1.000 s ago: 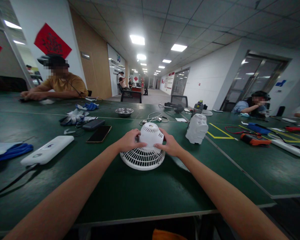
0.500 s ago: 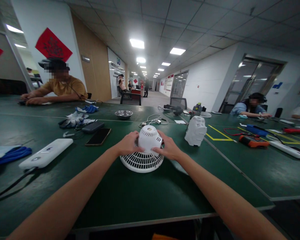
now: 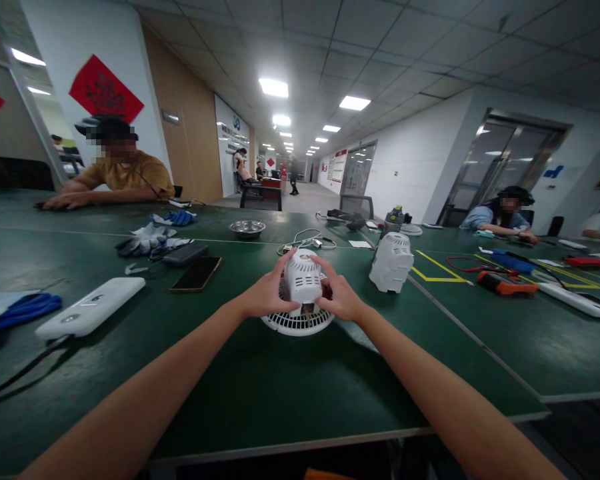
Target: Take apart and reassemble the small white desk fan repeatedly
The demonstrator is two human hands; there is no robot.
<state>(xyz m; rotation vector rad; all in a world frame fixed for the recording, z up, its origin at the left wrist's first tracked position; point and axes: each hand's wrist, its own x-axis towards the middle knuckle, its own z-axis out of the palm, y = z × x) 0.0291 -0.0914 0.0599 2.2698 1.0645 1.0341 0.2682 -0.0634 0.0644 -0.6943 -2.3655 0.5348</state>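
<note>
A white fan head lies face down on the green table, its round slatted grille (image 3: 298,325) underneath and its motor housing (image 3: 304,277) pointing up. My left hand (image 3: 267,292) grips the left side of the housing, thumb at the lower front edge and fingers reaching toward the top. On the opposite side my right hand (image 3: 341,293) holds the housing the same way. Vent slots and a dark opening at the housing's lower edge face me. Just behind it lies a white cable (image 3: 307,239). To the right stands a separate white plastic housing (image 3: 392,262).
On the left are a white power bank (image 3: 91,308), a phone (image 3: 197,274), a dark case (image 3: 185,255) and gloves (image 3: 147,240). A metal bowl (image 3: 247,229) sits further back. An orange multimeter (image 3: 507,283) lies at right. Co-workers sit across the table on both sides.
The fan head has turned between my hands, so its side vents and dark opening now face me. Its grille has shifted slightly right and away. Both hands have kept their hold.
</note>
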